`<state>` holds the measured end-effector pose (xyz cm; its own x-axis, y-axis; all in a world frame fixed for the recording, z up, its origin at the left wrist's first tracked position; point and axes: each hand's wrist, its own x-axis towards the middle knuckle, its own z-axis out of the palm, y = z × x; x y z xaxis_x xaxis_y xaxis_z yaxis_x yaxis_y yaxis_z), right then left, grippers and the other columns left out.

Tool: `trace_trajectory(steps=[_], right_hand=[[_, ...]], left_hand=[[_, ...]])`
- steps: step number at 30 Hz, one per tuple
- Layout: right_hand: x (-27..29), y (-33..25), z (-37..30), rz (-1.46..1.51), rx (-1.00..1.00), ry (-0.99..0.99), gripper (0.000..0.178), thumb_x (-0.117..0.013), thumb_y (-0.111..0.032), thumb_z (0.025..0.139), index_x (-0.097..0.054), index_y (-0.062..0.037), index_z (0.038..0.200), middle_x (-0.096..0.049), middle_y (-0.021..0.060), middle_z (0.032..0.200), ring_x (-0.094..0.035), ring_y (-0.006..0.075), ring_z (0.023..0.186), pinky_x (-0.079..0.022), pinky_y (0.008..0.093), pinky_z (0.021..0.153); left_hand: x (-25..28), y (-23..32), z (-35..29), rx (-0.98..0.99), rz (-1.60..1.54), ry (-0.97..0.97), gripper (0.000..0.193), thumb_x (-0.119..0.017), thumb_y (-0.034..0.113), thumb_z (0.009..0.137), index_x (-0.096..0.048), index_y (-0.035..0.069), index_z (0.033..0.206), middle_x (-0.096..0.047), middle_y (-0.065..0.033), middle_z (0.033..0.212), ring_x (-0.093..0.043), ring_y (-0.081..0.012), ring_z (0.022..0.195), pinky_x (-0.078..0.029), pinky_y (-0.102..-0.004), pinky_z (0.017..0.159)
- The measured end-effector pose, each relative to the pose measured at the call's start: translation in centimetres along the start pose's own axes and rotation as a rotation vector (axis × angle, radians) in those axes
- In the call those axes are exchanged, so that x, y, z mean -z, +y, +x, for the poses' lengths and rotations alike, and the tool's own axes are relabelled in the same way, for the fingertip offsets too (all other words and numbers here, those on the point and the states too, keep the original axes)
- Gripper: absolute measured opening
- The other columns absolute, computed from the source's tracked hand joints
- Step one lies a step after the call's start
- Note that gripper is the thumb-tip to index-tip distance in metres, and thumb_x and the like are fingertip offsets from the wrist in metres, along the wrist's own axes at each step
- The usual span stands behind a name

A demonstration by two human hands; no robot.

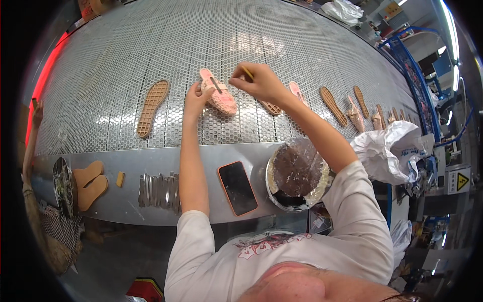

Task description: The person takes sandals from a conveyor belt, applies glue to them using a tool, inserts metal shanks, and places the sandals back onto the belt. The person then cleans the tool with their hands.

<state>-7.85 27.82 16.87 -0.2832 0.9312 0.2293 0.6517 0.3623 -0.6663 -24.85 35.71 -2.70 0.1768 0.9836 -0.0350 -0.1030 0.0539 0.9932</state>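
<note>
My left hand [196, 102] is closed on the edge of a pink woven shoe upper [223, 104], which rests underside up on the metal mesh. A narrow dark strip [216, 85] lies lengthwise on its pink bottom. Just right of the shoe, my right hand [260, 82] is closed around a thin yellow stick [247, 72]; the far end of the stick is hidden by the fingers. A tan gridded sole [153, 108] lies left of my left hand. Another sole [272, 107] shows partly beneath my right forearm.
Further right along the mesh surface [176, 45] lie more soles [333, 105] and pink uppers [355, 117]. On the near metal ledge are thin metal strips [159, 192], a phone [237, 188], a crusted pot [297, 171], tan insole pieces [92, 187] and a yellow block [120, 179]. A white bag [386, 151] sits right.
</note>
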Motion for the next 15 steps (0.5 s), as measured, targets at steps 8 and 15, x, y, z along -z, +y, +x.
trace_trajectory(steps=[8,15], right_hand=[[8.8,-14.3,-24.3,0.138,0.135,-0.204,0.025,-0.067,-0.012,0.08,-0.049,-0.0048,0.065,-0.051,0.0075,0.06,-0.051,0.0268,0.05,-0.037,0.0357,0.046],[2.9,-7.7,-46.2,0.407,-0.875,0.08,0.03,-0.056,-0.023,0.091,-0.051,-0.0027,0.07,-0.049,0.0023,0.058,-0.044,0.0121,0.052,-0.036,0.0285,0.051]], left_hand=[[1.4,-1.6,1.5,-0.317,0.184,0.302,0.035,-0.067,0.027,0.084,-0.064,-0.003,0.102,-0.065,-0.01,0.095,-0.058,-0.0158,0.08,-0.047,-0.0288,0.072],[1.5,2.8,2.0,-0.348,0.11,0.306,0.023,-0.056,0.02,0.088,-0.066,-0.001,0.087,-0.055,0.0001,0.067,-0.047,-0.0074,0.06,-0.039,-0.0234,0.054]])
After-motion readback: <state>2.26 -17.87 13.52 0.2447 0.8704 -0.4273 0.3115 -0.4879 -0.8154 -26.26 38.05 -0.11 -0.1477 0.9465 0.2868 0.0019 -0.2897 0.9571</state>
